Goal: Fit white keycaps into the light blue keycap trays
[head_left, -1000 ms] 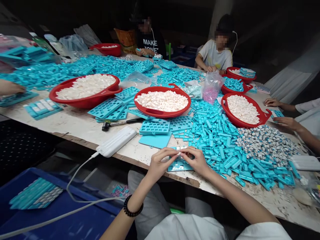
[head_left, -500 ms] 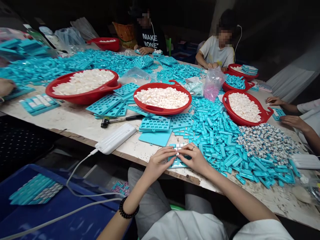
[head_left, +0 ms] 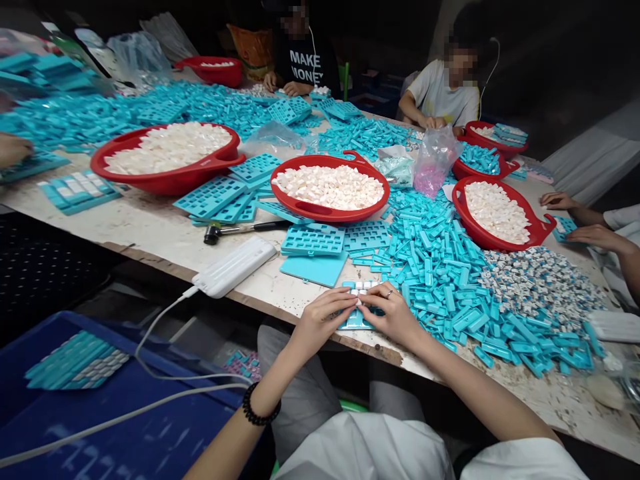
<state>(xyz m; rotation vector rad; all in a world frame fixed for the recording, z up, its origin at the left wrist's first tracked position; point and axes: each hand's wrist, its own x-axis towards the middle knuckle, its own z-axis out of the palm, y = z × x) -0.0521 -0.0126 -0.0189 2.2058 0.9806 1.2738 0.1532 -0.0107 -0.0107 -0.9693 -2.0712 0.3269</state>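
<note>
My left hand (head_left: pixel 320 321) and my right hand (head_left: pixel 393 317) meet over a small turquoise plastic grid tray (head_left: pixel 356 321) at the table's near edge. Small white blocks (head_left: pixel 358 288) sit in its far rows. The fingertips of both hands press on the tray and the white blocks, and my fingers hide its middle. A beaded bracelet circles my left wrist, and a ring shows on my right hand. A loose heap of turquoise plastic strips (head_left: pixel 430 273) lies just to the right of my right hand.
Red basins of white pieces (head_left: pixel 330 190) stand across the table, among stacked turquoise trays (head_left: pixel 313 240). A white power bank (head_left: pixel 234 267) with a cable lies to my left. A blue crate (head_left: pixel 100 393) sits below the edge. A co-worker's hands (head_left: pixel 595 237) work at the right.
My hands have come down from a pinch over the tray to lie flatter across it. The whole view has shifted slightly upward and to the left.
</note>
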